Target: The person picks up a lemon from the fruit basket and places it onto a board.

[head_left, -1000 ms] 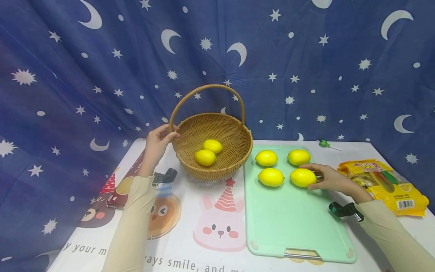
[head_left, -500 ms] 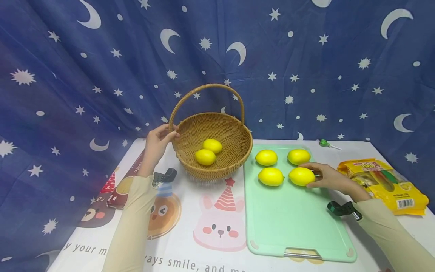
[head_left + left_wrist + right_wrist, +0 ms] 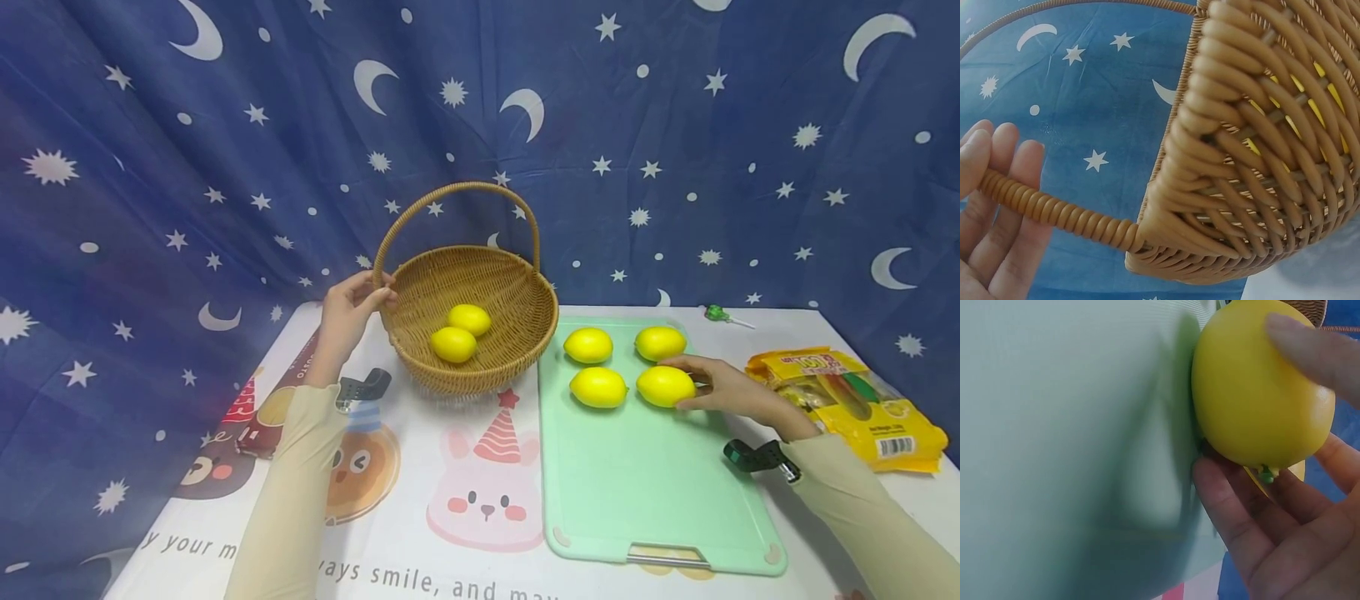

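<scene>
Left of the frame's centre, the left hand [image 3: 351, 318] grips the handle [image 3: 1060, 210] of the basket [image 3: 504, 287] near its low end — I suppose to keep it steady. The right hand [image 3: 726, 388], right of centre, holds a lemon [image 3: 665, 387] between thumb and fingers, perhaps because it is round and rolls easily. This lemon is over the board [image 3: 637, 483] — if it touches, I cannot tell. Three other lemons [image 3: 598, 388] rest there; two lie in the basket.

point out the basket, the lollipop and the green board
Basket [image 3: 512, 310], head view, on its bare inner wall.
Lollipop [image 3: 716, 313], head view, on its green end.
Board [image 3: 652, 483], head view, on its bare surface.
</scene>
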Motion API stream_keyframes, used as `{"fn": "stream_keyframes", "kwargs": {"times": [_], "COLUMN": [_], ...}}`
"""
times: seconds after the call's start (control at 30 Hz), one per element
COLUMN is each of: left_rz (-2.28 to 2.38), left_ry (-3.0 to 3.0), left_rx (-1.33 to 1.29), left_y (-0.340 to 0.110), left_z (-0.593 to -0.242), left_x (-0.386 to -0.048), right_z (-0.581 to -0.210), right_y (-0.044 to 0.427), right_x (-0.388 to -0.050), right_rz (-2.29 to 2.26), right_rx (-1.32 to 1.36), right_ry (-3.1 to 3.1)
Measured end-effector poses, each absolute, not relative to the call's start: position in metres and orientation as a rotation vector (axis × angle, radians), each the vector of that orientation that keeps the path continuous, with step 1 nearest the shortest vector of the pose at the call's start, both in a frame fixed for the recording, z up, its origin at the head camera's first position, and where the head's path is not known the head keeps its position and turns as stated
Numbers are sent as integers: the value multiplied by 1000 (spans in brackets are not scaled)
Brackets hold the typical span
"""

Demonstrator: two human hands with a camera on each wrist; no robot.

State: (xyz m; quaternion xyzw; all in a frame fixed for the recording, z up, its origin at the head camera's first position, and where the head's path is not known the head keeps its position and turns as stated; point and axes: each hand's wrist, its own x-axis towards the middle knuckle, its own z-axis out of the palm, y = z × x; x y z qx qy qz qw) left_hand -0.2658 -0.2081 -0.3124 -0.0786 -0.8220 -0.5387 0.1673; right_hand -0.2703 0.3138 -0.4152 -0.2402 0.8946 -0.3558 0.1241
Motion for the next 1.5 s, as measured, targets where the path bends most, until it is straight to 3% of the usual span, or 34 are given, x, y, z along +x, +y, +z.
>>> {"fn": "stream_keyframes", "kwargs": {"times": [0.47,1.5], "left_rz": [-1514,-1511], "left_ry": [-2344,-2338], "left_rx": [-244,-256], "left_y": [-218,-220], "left_z": [-330,-333], "left_x": [-285,-287], "right_z": [-410,-412], "right_y": [318,319], "right_x": [-272,-271], "right_rz": [-1034,-1076], "right_rx": [-648,-685], "right_ry": [2515,2539]}}
